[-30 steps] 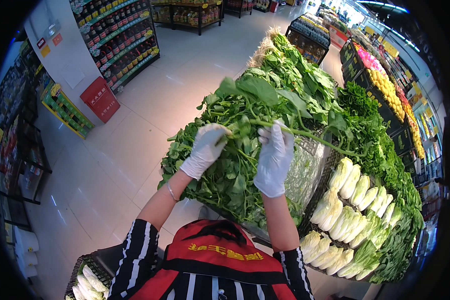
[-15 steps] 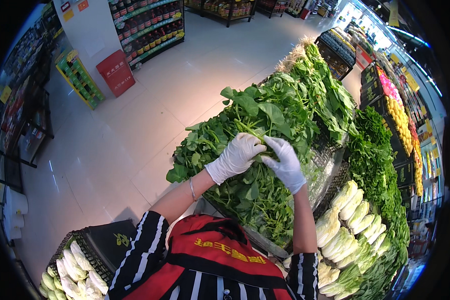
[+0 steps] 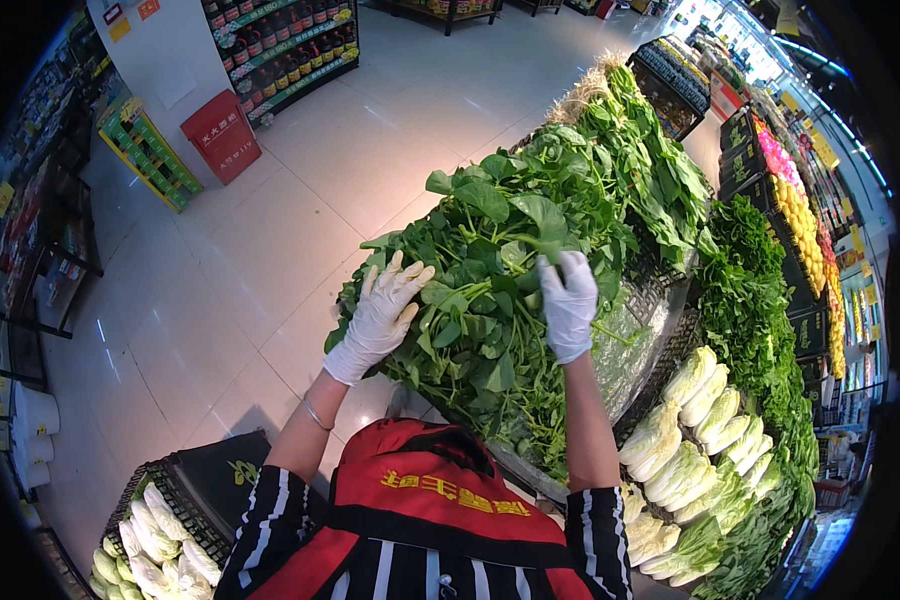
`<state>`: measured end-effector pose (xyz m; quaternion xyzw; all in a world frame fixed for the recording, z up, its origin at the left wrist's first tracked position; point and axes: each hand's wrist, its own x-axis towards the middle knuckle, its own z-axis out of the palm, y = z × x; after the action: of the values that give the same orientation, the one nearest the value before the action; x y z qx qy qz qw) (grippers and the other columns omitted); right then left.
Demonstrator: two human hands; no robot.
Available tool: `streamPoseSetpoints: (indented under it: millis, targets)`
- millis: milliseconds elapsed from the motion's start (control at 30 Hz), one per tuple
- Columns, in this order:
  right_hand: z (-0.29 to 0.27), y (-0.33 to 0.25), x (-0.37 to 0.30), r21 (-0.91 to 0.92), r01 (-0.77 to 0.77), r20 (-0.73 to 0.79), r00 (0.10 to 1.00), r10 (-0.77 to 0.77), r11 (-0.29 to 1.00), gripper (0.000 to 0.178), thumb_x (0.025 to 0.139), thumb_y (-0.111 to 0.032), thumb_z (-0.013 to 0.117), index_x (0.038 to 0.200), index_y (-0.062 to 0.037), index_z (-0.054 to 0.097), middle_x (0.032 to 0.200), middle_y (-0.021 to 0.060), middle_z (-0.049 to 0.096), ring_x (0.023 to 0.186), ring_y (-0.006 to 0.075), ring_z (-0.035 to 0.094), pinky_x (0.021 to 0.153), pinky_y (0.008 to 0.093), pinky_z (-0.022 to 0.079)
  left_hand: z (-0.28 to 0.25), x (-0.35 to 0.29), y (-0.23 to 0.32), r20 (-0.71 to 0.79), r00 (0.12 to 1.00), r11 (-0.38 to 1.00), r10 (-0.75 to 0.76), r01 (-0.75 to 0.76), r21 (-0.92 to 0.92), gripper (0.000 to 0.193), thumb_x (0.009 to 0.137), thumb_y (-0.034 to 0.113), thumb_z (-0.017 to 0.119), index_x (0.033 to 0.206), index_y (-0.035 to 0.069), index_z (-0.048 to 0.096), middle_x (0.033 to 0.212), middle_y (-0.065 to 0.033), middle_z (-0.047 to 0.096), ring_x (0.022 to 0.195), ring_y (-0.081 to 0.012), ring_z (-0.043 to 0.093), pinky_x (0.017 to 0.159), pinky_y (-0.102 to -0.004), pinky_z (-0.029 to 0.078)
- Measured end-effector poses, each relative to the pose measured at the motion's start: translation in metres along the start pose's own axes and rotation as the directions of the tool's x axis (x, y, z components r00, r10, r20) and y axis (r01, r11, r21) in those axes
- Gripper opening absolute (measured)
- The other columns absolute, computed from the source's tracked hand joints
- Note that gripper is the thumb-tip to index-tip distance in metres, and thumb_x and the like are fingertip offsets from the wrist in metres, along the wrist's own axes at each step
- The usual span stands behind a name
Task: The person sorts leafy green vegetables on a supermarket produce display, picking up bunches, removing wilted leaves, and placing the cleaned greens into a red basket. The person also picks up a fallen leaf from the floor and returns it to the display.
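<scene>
A heap of leafy greens [image 3: 480, 300] with broad leaves and pale stems lies on the display in front of me. My left hand [image 3: 375, 318], in a white glove, rests on the heap's left edge. Its fingers are spread and it holds nothing. Over the right part of the heap is my right hand [image 3: 569, 305], also gloved in white. Its fingers are bent together at the lower end of a broad green leaf [image 3: 542, 222], which they seem to pinch. The fingertips are partly blurred.
Bundled greens with roots [image 3: 625, 130] lie at the far end. Clear plastic wrap [image 3: 625, 340] covers the display's right side. Napa cabbages [image 3: 705, 420] sit to the right, with darker greens [image 3: 740, 280] behind. A crate of pale cabbages [image 3: 165, 540] stands lower left, and a red box [image 3: 222, 138] farther off.
My hands have moved apart from the stems they were both at. The left went left and spread its fingers; the right came down slightly toward me. The stems now lie on the heap.
</scene>
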<state>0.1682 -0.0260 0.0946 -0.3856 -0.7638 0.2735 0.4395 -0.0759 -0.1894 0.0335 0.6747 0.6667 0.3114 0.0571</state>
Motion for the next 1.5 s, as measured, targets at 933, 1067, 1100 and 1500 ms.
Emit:
streamPoseSetpoints:
  millis: [933, 1067, 1100, 1500]
  targets:
    - [-0.063, -0.062, -0.018, 0.098, -0.41, 0.662, 0.707, 0.248, 0.907, 0.021, 0.092, -0.018, 0.074, 0.109, -0.0072, 0.067, 0.075, -0.0017, 0.053, 0.069, 0.0066, 0.048, 0.062, 0.0255, 0.041, -0.008, 0.056, 0.046, -0.072, 0.855, 0.851, 0.514, -0.518, -0.08, 0.016, 0.084, 0.021, 0.076, 0.098, 0.016, 0.07, 0.127, -0.0066, 0.062, 0.129, -0.0309, 0.055, 0.113, -0.0517, 0.036]
    - [-0.102, -0.079, -0.003, -0.149, -0.105, 0.686, 0.705, 0.18, 0.983, 0.037, 0.091, -0.014, 0.07, 0.127, -0.0149, 0.062, 0.077, -0.0008, 0.046, 0.07, 0.0123, 0.05, 0.066, 0.0301, 0.045, 0.018, 0.061, 0.049, 0.036, 0.875, 0.875, 0.483, -0.484, 0.022, 0.013, 0.084, 0.018, 0.075, 0.095, 0.016, 0.07, 0.133, -0.0097, 0.06, 0.137, -0.0328, 0.049, 0.118, -0.0552, 0.031]
    - [-0.112, -0.082, -0.001, -0.142, -0.144, 0.667, 0.717, 0.203, 0.979, 0.039, 0.091, -0.011, 0.07, 0.129, -0.0133, 0.062, 0.08, -0.0025, 0.045, 0.071, 0.0103, 0.05, 0.066, 0.028, 0.045, 0.022, 0.061, 0.046, 0.038, 0.882, 0.882, 0.47, -0.471, 0.022, 0.013, 0.084, 0.018, 0.075, 0.095, 0.016, 0.07, 0.132, -0.01, 0.06, 0.137, -0.0331, 0.049, 0.118, -0.0553, 0.031]
    - [-0.024, -0.017, -0.01, -0.435, 0.392, 0.537, 0.836, -0.115, 0.811, 0.066, 0.085, -0.038, 0.078, 0.14, -0.0087, 0.055, 0.111, 0.0147, 0.066, 0.101, 0.0292, 0.061, 0.088, 0.0395, 0.044, 0.028, 0.044, 0.003, -0.017, 0.907, 0.907, 0.42, -0.419, 0.038, 0.019, 0.086, 0.021, 0.074, 0.103, 0.015, 0.067, 0.126, -0.0061, 0.063, 0.133, -0.033, 0.053, 0.117, -0.0537, 0.031]
